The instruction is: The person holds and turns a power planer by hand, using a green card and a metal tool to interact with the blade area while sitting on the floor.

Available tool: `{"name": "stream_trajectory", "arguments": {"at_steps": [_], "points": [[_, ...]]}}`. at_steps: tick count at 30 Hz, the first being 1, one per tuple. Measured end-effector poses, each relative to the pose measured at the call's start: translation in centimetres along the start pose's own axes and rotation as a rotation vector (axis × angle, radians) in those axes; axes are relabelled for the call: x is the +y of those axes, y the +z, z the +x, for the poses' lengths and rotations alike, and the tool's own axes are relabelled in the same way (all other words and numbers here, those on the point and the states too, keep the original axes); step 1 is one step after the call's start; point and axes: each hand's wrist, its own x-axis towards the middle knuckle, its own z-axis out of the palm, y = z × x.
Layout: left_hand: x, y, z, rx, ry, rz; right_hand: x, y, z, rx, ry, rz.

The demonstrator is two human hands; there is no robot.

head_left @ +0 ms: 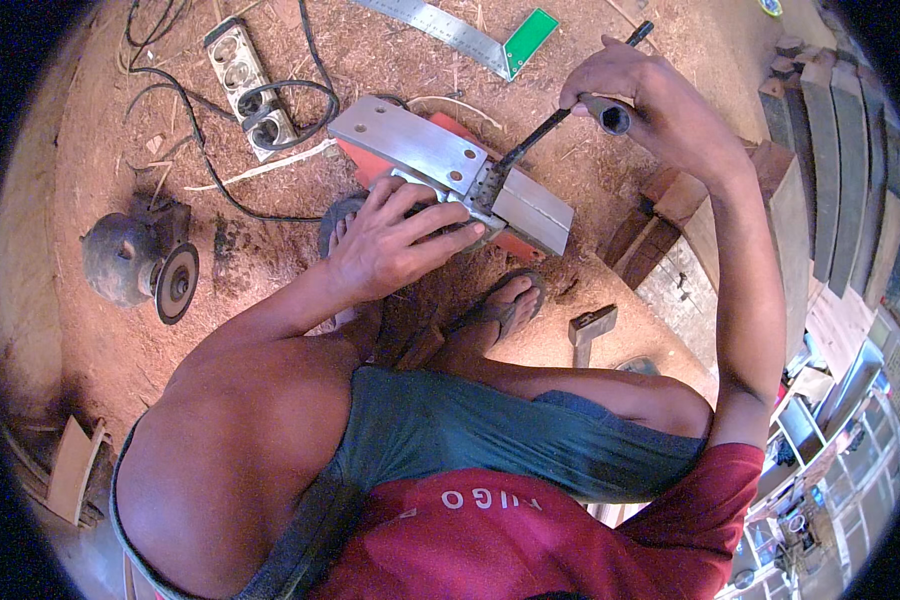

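Note:
An electric hand planer [410, 138] lies upside down in front of me, its silver sole plate facing up over an orange-red body. My left hand [400, 235] rests on its near side, fingers curled over the edge beside the cutter slot. My right hand [660, 105] is closed around a dark metal wrench [545, 127]. The wrench's long thin shaft slants down into the cutter slot, and a round hollow end pokes out below my fingers. Its tip is hard to make out against the dark cutter.
A power strip [238, 75] with black cables lies at the far left, above a motor with a disc [177, 283]. A try square [530, 42] with a green stock lies beyond the planer. A hammer [592, 323] is by my foot; planks [825, 150] stack at right. Shavings cover the floor.

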Motion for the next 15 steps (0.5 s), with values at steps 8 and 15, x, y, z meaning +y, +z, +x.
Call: {"name": "stream_trajectory", "arguments": {"at_steps": [8, 15], "points": [[-0.05, 0.21, 0.07, 0.019, 0.004, -0.003, -0.02, 0.08, -0.11, 0.037, -0.036, -0.014], [-0.04, 0.10, 0.05, 0.016, 0.006, -0.002, 0.22, 0.76, -0.16, 0.038, 0.102, 0.010]]}}
